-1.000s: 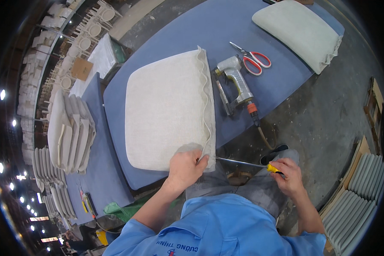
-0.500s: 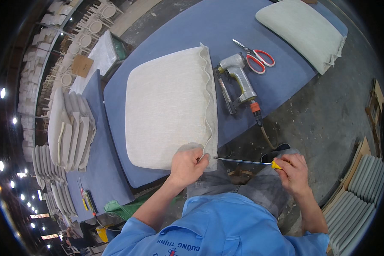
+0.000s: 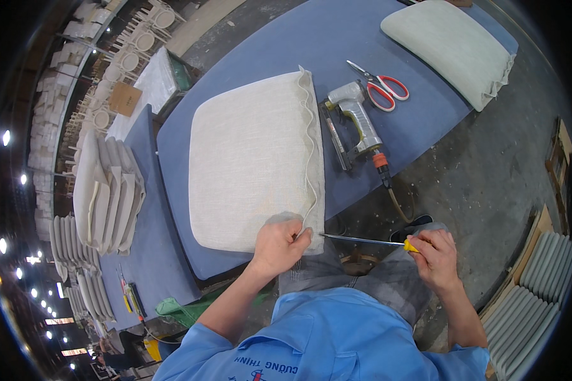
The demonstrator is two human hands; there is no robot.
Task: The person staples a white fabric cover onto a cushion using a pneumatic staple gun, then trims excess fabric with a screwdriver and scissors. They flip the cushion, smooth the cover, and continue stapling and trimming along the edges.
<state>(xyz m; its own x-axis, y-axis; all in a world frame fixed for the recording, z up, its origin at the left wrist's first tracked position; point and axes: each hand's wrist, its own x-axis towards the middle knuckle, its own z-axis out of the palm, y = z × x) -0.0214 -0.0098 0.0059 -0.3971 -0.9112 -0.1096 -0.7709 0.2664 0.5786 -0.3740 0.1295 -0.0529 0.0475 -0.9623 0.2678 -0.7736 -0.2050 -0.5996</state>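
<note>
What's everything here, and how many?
Cushion: one, cream, mid-table
Second cushion: one, pale green, upper right
Staple gun: one, silver, right of cushion
Scissors: one, red-white handles, near staple gun
Hose: one, brown, below staple gun
Screwdriver: one, yellow-handled, lower centre
Tables: two, blue, centre and left
Stacked cushions: several, beige, left table
Tools: some, yellow-black, left table
Pads: many, grey, lower right
Chairs: many, whitish, upper left
Box: one, brown, upper left
Bag or cloth: one, green, lower left
Lights: many, white, far left
Shirt: one, blue, bottom
Trousers: one pair, grey, above shirt
Left grip: one, bare, cushion's near corner
Right grip: one, bare, screwdriver handle
</note>
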